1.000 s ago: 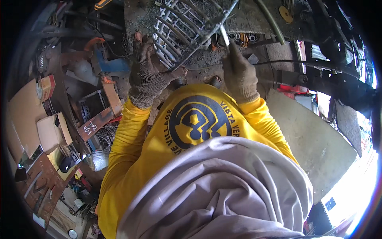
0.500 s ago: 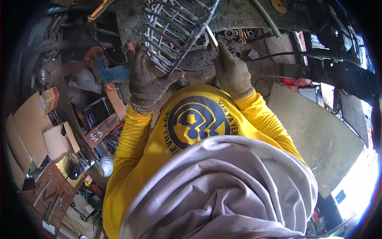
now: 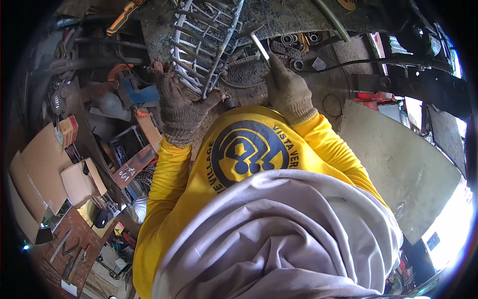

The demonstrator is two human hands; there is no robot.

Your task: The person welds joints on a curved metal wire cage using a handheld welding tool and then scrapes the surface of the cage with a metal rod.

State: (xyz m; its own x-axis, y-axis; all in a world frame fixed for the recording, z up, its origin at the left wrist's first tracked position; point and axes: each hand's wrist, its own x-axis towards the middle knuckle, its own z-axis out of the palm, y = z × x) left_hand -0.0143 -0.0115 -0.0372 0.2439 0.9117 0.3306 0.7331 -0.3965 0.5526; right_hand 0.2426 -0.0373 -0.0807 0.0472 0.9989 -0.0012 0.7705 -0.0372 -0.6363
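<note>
A welded metal rack of parallel bars lies tilted on the dark workbench, its near end by my left hand. My left hand, in a dirty knit glove, grips that near end, with the thumb stretched to the right below it. In my right hand, also gloved, is a small hammer, held by its light metal handle. The hammer's dark head is just right of the rack, apparently apart from it. Dark grit lies over the bench around the rack.
Metal rings and small parts lie beyond my right hand. An orange-and-black tool is at the far left. A cable runs off right above a large pale sheet. Cardboard boxes and scrap crowd the left.
The rack has shifted left and turned more upright in view. The hammer's head, hidden behind the rack before, now shows to its right. Both hands keep their holds.
</note>
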